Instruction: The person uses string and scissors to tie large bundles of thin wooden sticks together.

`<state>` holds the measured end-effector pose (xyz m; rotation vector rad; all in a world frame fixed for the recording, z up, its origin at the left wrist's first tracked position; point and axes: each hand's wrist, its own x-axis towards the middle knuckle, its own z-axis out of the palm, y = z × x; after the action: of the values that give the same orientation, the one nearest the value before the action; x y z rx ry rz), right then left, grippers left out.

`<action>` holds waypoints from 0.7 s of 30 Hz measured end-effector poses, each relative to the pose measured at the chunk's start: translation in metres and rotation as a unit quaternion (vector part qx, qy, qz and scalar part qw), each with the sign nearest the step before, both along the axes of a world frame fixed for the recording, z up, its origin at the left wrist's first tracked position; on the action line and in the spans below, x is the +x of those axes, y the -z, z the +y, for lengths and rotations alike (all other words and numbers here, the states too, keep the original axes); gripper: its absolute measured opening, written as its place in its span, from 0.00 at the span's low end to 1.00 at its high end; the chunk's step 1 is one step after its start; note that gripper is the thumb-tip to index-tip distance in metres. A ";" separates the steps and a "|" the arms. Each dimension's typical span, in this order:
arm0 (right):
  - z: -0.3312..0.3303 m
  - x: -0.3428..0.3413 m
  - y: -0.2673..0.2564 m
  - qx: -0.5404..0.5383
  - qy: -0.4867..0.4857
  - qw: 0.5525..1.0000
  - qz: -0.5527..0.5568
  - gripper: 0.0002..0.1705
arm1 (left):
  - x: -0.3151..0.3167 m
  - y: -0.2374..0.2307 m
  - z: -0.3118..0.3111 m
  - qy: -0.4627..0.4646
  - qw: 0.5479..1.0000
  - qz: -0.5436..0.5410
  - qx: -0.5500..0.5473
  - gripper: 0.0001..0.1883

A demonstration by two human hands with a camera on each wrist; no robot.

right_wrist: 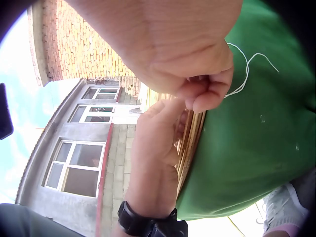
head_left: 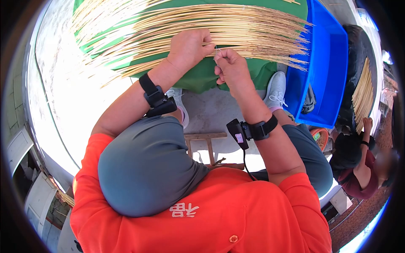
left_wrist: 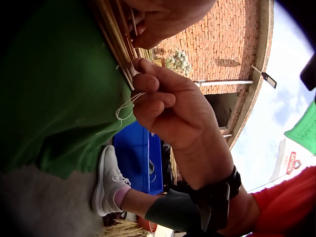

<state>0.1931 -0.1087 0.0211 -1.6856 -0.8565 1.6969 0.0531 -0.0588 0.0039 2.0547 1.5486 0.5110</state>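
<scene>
Long straw-coloured stalks (head_left: pixel 253 31) lie side by side across a green cloth (head_left: pixel 198 80). My left hand (head_left: pixel 187 49) pinches stalks at the near side of the layer; in the right wrist view its fingers go behind the stalks (right_wrist: pixel 190 143). Close beside it, my right hand (head_left: pixel 233 71) pinches a thin white thread (left_wrist: pixel 123 107) with curled fingers, at the stalks' edge. A loose loop of that thread (right_wrist: pixel 247 69) hangs from the right hand (right_wrist: pixel 197 54) over the cloth. The fingertips of both hands nearly meet, and they partly hide the pinched spot.
A blue bin (head_left: pixel 325 71) stands to the right of the cloth. A wooden stool frame (head_left: pixel 206 137) is between my legs. At the far right, another person (head_left: pixel 358 164) is beside a dark surface with more stalks (head_left: pixel 363 92).
</scene>
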 end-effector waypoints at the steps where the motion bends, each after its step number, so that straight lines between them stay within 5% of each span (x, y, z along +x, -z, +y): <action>1: 0.000 0.000 0.000 0.005 0.005 1.000 -0.006 0.03 | 0.000 0.000 0.000 -0.001 1.000 0.001 -0.002 0.08; 21: 0.002 -0.004 0.000 0.004 0.033 0.999 -0.017 0.04 | -0.002 0.001 0.000 0.006 1.000 -0.028 0.006 0.07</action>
<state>0.1891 -0.1071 0.0210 -1.7222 -0.8126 1.6229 0.0507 -0.0586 0.0024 2.0392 1.5039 0.5700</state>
